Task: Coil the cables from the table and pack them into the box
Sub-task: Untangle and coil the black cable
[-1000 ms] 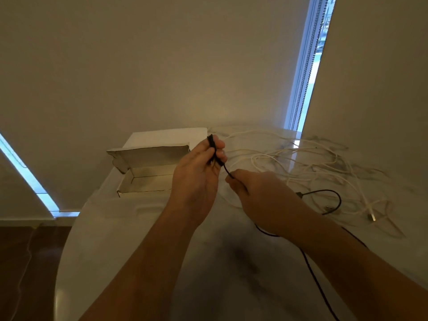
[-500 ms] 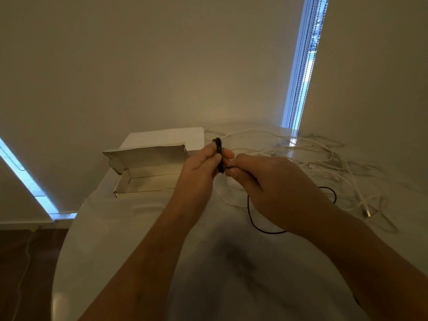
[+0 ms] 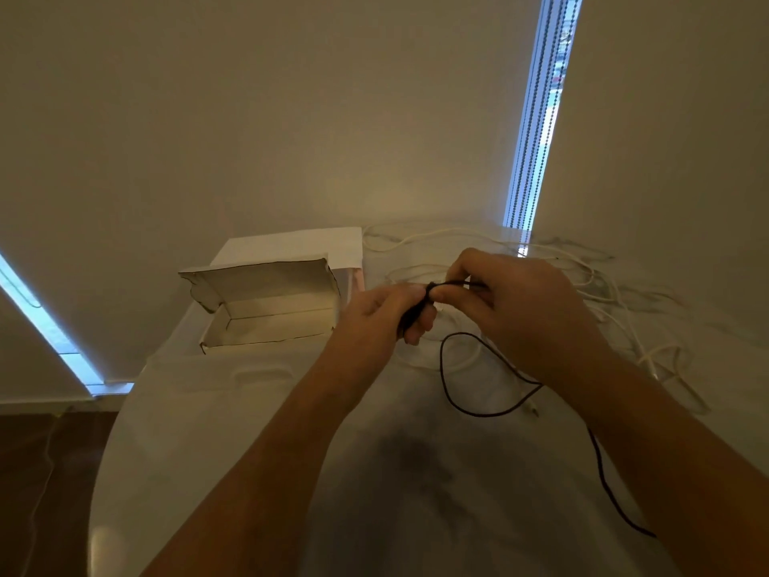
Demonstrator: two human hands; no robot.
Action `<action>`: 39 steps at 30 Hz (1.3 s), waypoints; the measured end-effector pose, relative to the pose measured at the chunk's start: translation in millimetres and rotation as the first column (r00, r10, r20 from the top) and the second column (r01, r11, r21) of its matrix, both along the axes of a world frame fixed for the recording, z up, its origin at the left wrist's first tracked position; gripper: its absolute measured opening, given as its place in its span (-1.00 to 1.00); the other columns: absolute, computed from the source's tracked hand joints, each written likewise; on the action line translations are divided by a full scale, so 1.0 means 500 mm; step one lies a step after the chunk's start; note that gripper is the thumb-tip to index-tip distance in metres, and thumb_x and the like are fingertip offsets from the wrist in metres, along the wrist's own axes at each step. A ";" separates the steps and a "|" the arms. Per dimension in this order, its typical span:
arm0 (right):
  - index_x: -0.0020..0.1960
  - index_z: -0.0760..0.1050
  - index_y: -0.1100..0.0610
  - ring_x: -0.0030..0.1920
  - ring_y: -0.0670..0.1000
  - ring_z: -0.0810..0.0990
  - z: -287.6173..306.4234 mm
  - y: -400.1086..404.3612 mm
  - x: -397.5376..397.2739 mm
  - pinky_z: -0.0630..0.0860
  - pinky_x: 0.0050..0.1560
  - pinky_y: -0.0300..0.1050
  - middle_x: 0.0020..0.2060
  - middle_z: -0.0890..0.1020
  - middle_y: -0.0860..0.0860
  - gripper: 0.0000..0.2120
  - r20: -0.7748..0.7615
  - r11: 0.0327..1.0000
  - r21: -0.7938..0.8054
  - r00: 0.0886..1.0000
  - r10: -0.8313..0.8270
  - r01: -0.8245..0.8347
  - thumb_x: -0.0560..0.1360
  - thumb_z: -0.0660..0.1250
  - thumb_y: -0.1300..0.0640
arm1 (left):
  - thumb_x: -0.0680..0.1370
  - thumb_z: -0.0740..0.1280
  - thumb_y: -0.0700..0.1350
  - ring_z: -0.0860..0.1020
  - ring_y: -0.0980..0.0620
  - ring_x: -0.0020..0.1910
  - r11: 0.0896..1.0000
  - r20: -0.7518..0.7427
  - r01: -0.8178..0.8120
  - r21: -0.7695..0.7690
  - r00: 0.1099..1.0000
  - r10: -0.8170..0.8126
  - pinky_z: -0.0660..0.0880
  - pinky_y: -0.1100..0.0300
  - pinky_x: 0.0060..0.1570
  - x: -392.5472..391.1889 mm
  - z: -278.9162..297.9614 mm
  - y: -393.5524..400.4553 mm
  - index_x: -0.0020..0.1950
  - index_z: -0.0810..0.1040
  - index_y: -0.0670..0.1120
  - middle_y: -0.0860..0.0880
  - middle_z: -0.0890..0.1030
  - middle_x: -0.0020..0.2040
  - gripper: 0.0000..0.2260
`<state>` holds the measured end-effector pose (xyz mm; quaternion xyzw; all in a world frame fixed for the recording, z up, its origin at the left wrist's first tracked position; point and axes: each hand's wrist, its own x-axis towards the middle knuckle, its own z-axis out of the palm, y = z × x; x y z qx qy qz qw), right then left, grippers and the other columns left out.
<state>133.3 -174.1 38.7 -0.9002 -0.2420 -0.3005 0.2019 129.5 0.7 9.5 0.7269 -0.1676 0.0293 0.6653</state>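
My left hand [image 3: 383, 316] grips a small bundle of black cable [image 3: 444, 381] above the table. Close beside it, my right hand [image 3: 512, 301] pinches the same cable just past the bundle. The loose part of the black cable hangs down in a loop, runs under my right forearm and trails off to the lower right. An open white cardboard box [image 3: 266, 310] stands to the left of my hands with its lid up. White cables [image 3: 603, 293] lie tangled on the table behind and to the right of my hands.
The white table [image 3: 233, 431] is rounded at its left edge, with dark floor beyond it. A wall and a window blind with a bead chain [image 3: 537, 131] stand close behind the table.
My hands have tilted over, so the black bundle now lies lower in my left hand. My right hand has drawn the cable sideways, and the hanging loop has shifted.
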 end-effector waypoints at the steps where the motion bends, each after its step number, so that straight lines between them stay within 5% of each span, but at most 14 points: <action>1: -0.06 0.54 0.01 -0.37 -0.08 0.43 -0.001 -0.005 0.004 0.28 -0.38 -0.29 -0.36 0.48 -0.14 -0.77 0.004 1.000 -0.008 1.000 0.000 0.000 0.53 0.33 -0.15 | 0.68 0.15 -0.04 0.41 0.05 -0.31 1.000 0.005 0.008 0.021 1.000 -0.008 0.38 0.19 -0.20 -0.001 0.001 -0.001 -0.12 0.59 -0.21 -0.03 0.50 -0.31 -0.65; 7: -0.01 0.51 0.01 -0.27 -0.04 0.50 -0.016 -0.016 0.019 0.44 -0.32 -0.15 -0.23 0.53 -0.13 -0.79 0.005 0.999 -0.027 1.000 0.020 -0.020 0.57 0.24 -0.12 | 0.68 0.17 -0.08 0.39 0.16 -0.37 0.990 0.088 -0.046 0.136 0.996 0.034 0.38 0.31 -0.25 -0.002 0.000 -0.005 -0.18 0.61 0.04 0.06 0.47 -0.37 -0.69; 13: 0.03 0.52 0.01 -0.22 -0.01 0.48 -0.027 -0.019 0.033 0.33 -0.28 -0.19 -0.18 0.48 -0.10 -0.85 -0.013 1.000 -0.021 1.000 0.004 -0.004 0.61 0.21 -0.01 | 0.69 0.15 -0.11 0.41 0.20 -0.37 0.988 0.030 -0.061 0.140 0.998 0.058 0.40 0.34 -0.25 0.002 -0.007 -0.006 0.11 0.67 -0.12 0.04 0.47 -0.35 -0.71; 19: 0.15 0.55 0.02 -0.26 -0.01 0.44 -0.044 -0.019 0.045 0.26 -0.32 -0.21 -0.19 0.44 -0.09 -0.74 -0.002 1.000 -0.025 1.000 -0.019 0.019 0.64 0.14 -0.01 | 0.68 0.16 -0.17 0.32 0.11 -0.38 0.990 -0.081 0.005 -0.140 0.997 -0.016 0.29 0.25 -0.30 0.004 -0.005 -0.007 0.10 0.62 -0.33 -0.08 0.42 -0.32 -0.70; 23: 0.18 0.55 0.04 -0.25 0.05 0.53 -0.052 -0.010 0.045 0.43 -0.28 -0.08 -0.19 0.58 -0.02 -0.69 -0.012 1.000 -0.011 1.000 -0.010 0.010 0.63 0.09 -0.03 | 0.67 0.15 -0.18 0.31 0.12 -0.37 0.916 -0.177 0.080 -0.393 0.971 -0.160 0.26 0.24 -0.28 0.002 -0.001 -0.008 0.20 0.56 -0.39 -0.04 0.44 -0.32 -0.68; 26: 0.17 0.54 0.05 -0.26 0.05 0.51 -0.056 -0.003 0.040 0.41 -0.28 -0.07 -0.21 0.59 -0.03 -0.78 -0.038 1.000 -0.001 0.999 -0.015 0.015 0.66 0.15 0.06 | 0.68 0.13 -0.19 0.32 0.12 -0.36 0.892 -0.196 0.081 -0.444 0.963 -0.185 0.28 0.24 -0.27 -0.001 0.002 -0.010 0.26 0.51 -0.41 -0.02 0.45 -0.32 -0.67; 30: 0.14 0.51 0.06 -0.35 -0.09 0.35 -0.057 0.006 0.032 0.24 -0.35 -0.18 -0.35 0.37 -0.18 -0.79 -0.080 0.999 0.019 0.996 -0.026 0.028 0.67 0.12 0.05 | 0.67 0.11 -0.19 0.33 0.12 -0.35 0.868 -0.194 0.055 -0.493 0.966 -0.172 0.30 0.25 -0.27 -0.002 0.009 -0.011 0.31 0.47 -0.41 -0.02 0.46 -0.30 -0.66; 39: 0.31 0.43 0.05 -0.22 0.00 0.48 -0.068 0.041 0.013 0.40 -0.17 -0.10 -0.28 0.43 -0.08 -0.68 -0.356 0.985 -0.170 0.933 -0.057 -0.005 0.69 0.01 0.01 | 0.68 0.11 -0.22 0.41 0.12 -0.29 0.739 -0.166 -0.059 -0.671 0.984 -0.071 0.39 0.18 -0.12 0.008 0.024 0.014 0.36 0.43 -0.38 -0.05 0.52 -0.19 -0.67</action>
